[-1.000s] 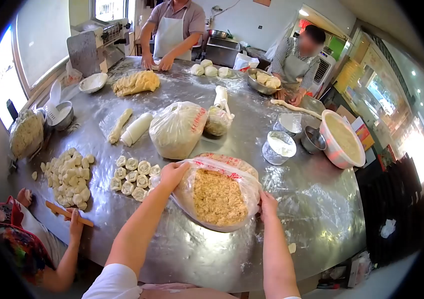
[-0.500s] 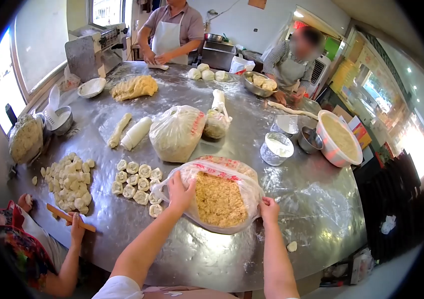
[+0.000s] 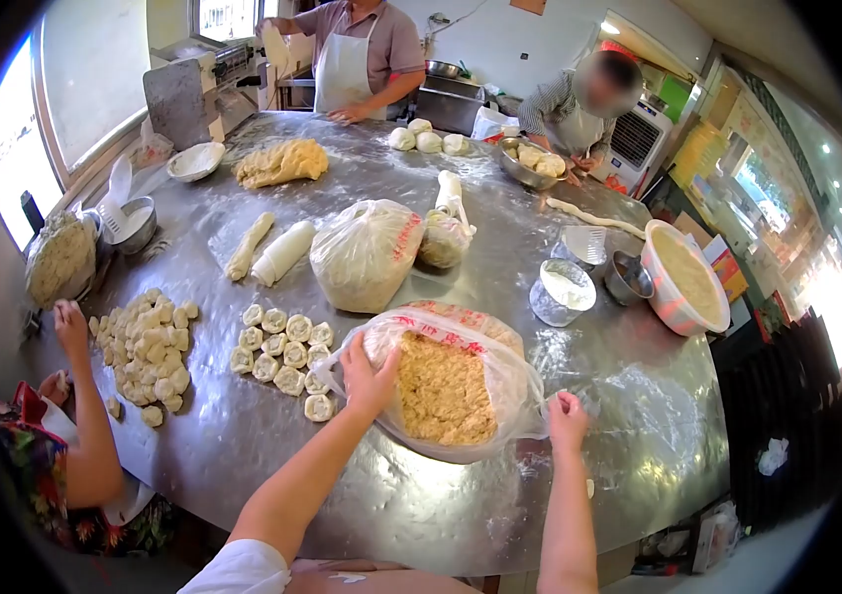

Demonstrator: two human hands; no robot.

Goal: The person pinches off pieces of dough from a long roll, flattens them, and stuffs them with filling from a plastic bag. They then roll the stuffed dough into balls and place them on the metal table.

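Note:
A clear plastic bag with red print lies open on the metal table, holding a crumbly yellow-brown filling. My left hand rests on the bag's left side, thumb and fingers spread against the plastic beside the filling. At the bag's right, my right hand pinches a stretched edge of the plastic. Left of the bag sit rows of small round dough pieces. Behind it stands a tied, full plastic bag.
A co-worker's arm is at the left by a dough-piece pile. Dough rolls and yellow dough lie farther back. A flour container, metal bowl and large tub stand right. Two people work across the table.
My right hand has moved right, drawing the bag's edge outward. My left hand stays on the bag. The left co-worker's hand has left the wooden stick and reaches farther back; the stick is out of sight.

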